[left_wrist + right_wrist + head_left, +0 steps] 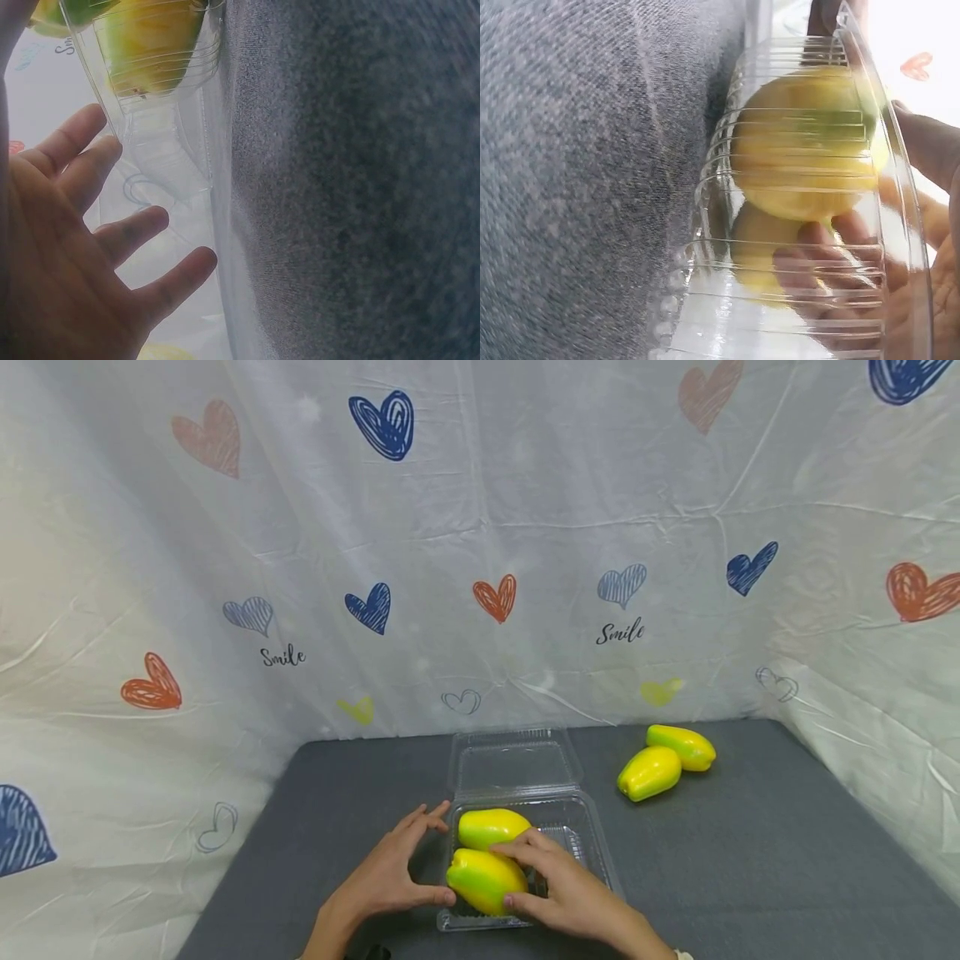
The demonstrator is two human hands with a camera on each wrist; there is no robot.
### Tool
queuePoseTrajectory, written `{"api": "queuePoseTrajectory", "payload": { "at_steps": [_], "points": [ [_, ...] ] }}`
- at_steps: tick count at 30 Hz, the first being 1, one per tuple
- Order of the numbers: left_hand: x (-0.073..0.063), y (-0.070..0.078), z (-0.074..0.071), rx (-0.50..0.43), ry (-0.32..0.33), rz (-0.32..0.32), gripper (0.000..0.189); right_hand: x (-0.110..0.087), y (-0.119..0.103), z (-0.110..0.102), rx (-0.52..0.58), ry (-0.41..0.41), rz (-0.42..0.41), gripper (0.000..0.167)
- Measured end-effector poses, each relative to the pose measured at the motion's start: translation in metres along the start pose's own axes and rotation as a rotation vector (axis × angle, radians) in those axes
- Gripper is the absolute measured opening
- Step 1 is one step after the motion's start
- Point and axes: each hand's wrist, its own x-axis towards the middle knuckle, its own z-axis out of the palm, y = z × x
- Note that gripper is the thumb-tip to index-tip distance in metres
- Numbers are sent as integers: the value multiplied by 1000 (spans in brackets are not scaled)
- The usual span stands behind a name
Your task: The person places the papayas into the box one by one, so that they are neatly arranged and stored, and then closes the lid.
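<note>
Seen from the left wrist, the left hand (64,240) fills eight o'clock, its fingers straight and spread. The upper two fingertips come right up to the edge of a clear plastic container (154,124) at eleven o'clock; contact is unclear. Through its ridged wall shows a yellow-green fruit (154,45), with another fruit (71,13) partly visible toward ten o'clock. A white printed backdrop (41,90) lies toward nine o'clock, and grey fabric (360,180) spreads across three o'clock.
</note>
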Motion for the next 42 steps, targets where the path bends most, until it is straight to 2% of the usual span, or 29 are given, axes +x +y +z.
{"api": "queuePoseTrajectory", "payload": {
  "at_steps": [4, 9, 19, 32, 42],
  "points": [
    [-1, -1, 0, -5, -4, 5, 69, -1, 0, -2, 33, 27, -25, 51],
    [0, -2, 1, 1, -4, 3, 69, -1, 2, -7, 11, 79, -42, 49],
    [0, -2, 0, 1, -5, -6, 69, 0, 6, -18, -29, 145, -94, 28],
    [0, -1, -1, 0, -6, -3, 70, -1, 11, -31, -88, 201, -51, 21],
    [1, 0, -1, 2, -10, -12, 70, -2, 13, -39, -114, 244, -71, 20]
  ]
}}
